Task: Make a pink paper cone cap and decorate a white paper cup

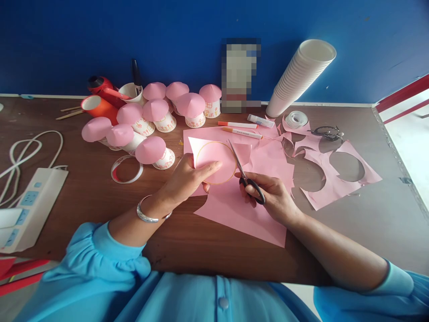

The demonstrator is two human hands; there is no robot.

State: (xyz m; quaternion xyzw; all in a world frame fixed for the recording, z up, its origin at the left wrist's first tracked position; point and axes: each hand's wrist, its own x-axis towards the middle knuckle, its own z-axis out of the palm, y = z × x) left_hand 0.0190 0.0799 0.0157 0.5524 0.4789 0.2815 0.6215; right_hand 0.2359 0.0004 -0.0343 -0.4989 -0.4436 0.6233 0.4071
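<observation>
My left hand [187, 176] grips a piece of pink paper [219, 154] with a yellow circle outline drawn on it, the thumb lying on top. In my right hand [268, 194] is a pair of black-handled scissors [246, 179], its blades pointing up and away at the right side of the outline. Beneath both hands lie larger pink sheets [251, 221] on the brown table. Part of the paper's lower edge is hidden by my left fingers.
Several paper cups with pink cone tops [150, 150] stand at the back left. A leaning cup stack [298, 80], paper scraps [321, 188], markers [243, 133], tape [296, 119] and another black-handled tool [326, 133] are behind and right. A power strip [35, 210] lies left.
</observation>
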